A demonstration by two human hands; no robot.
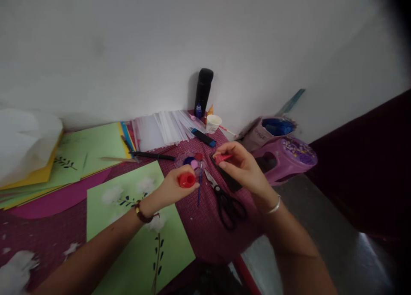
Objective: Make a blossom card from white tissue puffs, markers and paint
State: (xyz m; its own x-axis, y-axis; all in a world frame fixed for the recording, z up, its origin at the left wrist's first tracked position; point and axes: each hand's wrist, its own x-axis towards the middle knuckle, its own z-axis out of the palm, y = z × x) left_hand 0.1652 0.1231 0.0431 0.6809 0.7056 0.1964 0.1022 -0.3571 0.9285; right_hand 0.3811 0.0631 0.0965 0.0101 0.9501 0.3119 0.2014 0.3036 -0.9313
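My left hand is closed around a small red paint bottle, its uncapped mouth facing me. To the right, my right hand pinches a red pointed bottle cap, held apart from the bottle. Behind the left hand lies a paint palette with dabs of dark blue, pink and red. A thin blue paintbrush rests just right of the bottle. Under my left forearm is a light green sheet with white cotton tufts and painted dark leaves on stems.
Black-handled scissors and a dark flat object lie near the right hand. Farther back are a white cup, a black bottle, a box cutter and clear plastic strips. A purple stool stands right.
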